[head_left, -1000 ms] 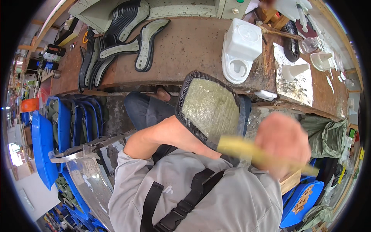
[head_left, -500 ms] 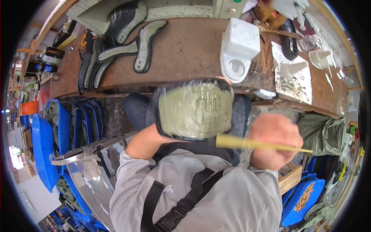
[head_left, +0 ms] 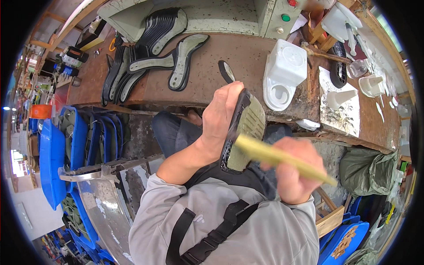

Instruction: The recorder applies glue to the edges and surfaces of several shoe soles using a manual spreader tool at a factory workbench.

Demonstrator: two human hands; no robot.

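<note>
Up close, left hand (head_left: pixel 223 117) grips shoe sole (head_left: pixel 244 130); right hand (head_left: pixel 291 172) holds yellow brush (head_left: pixel 282 159).

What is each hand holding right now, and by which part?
The left hand grips a shoe sole by its upper end. The right hand holds a yellow brush handle near its middle.

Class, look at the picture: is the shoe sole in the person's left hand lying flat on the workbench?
No: the left hand holds the shoe sole up off the workbench.

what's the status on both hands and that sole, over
Left hand gripping shoe sole, tilted on edge. Right hand shut on yellow brush, its tip on the sole. Nothing between them.
</note>
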